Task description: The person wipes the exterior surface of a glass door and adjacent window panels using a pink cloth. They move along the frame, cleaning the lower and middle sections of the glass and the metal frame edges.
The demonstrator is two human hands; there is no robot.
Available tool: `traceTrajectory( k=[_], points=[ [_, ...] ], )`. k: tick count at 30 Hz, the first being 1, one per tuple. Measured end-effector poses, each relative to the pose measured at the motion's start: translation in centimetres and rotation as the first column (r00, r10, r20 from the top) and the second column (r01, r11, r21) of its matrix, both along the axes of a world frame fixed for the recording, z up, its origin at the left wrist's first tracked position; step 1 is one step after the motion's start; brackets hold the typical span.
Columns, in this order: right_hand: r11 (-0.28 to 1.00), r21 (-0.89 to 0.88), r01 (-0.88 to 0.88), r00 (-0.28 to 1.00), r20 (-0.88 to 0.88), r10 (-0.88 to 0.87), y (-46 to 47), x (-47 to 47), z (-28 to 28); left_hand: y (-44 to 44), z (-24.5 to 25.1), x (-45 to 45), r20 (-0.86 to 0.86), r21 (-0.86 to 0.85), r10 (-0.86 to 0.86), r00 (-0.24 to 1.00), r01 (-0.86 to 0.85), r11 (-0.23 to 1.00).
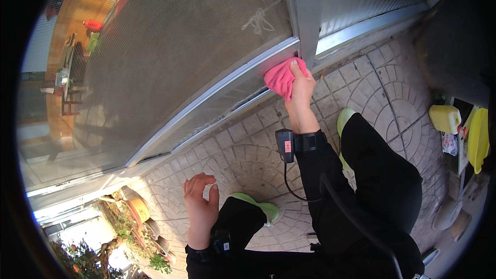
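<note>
My right hand grips a bunched pink cloth, thumb on top. The cloth rests against the lower metal frame of a screen door, close to the corner by the upright post. Above that frame stretches the mesh screen, with a knotted white string on it. My left hand hangs over the paving with its fingers loosely curled and apart, holding nothing. Both wrists wear black straps with small devices; a cable runs from the right one.
Patterned paving lies underfoot, with my light green shoes on it. Potted plants stand at the lower left. A yellow jug and a yellow basin are at the right. A ribbed panel adjoins the post.
</note>
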State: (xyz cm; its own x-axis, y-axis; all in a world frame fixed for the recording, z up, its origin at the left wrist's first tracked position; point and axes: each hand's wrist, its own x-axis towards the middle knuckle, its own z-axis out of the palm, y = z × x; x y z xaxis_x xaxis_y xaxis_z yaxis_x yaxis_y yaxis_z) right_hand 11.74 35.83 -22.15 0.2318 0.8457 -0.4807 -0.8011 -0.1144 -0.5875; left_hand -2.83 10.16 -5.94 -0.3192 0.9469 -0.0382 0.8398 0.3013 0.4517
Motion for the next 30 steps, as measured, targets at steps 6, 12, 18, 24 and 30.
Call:
traceTrajectory(
  k=[6, 12, 18, 24, 30],
  points=[
    [0.948, -0.317, -0.042, 0.998, 0.031, 0.054, 0.7, 0.7, -8.3, -1.1, 0.3, -0.4, -0.001, -0.029, 0.034, 0.999, -0.034, 0.999],
    [0.952, -0.303, -0.030, 0.983, 0.166, 0.084, 0.3, 0.1, -9.1, -1.8, 0.6, -0.7, -0.018, -0.040, 0.048, 0.999, -0.049, 0.998],
    [0.883, -0.425, -0.198, 0.940, 0.174, 0.294, -3.1, -4.9, -8.6, -1.9, 0.9, -0.1, -0.021, -0.051, 0.027, 0.999, -0.028, 0.998],
    [0.809, -0.492, -0.320, 0.825, 0.274, 0.494, -5.5, -7.8, -8.5, -1.5, 1.3, -0.1, -0.026, -0.057, 0.032, 0.999, -0.034, 0.998],
    [0.916, -0.396, -0.066, 0.932, 0.303, 0.198, -2.4, -4.2, -8.4, -2.5, 2.5, -0.5, -0.036, -0.047, 0.065, 0.997, -0.066, 0.997]
  ],
)
